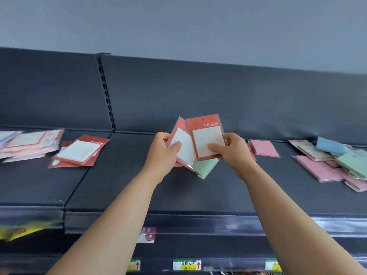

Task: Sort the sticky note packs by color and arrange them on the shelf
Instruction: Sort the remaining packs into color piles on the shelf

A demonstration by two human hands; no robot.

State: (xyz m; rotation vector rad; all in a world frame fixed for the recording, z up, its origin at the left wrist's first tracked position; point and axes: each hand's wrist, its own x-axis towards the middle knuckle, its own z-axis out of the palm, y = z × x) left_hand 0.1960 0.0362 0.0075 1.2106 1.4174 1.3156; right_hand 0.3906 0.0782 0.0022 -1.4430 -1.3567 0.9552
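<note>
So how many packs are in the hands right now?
3: one red pack in the left hand, a second red pack in the right hand, a green pack beneath them. Others may be hidden behind.

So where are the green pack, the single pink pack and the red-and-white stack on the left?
green pack (205,168): head view, on its bare lower part.
single pink pack (265,148): head view, middle of its face.
red-and-white stack (78,152): head view, white pad of the top pack.
</note>
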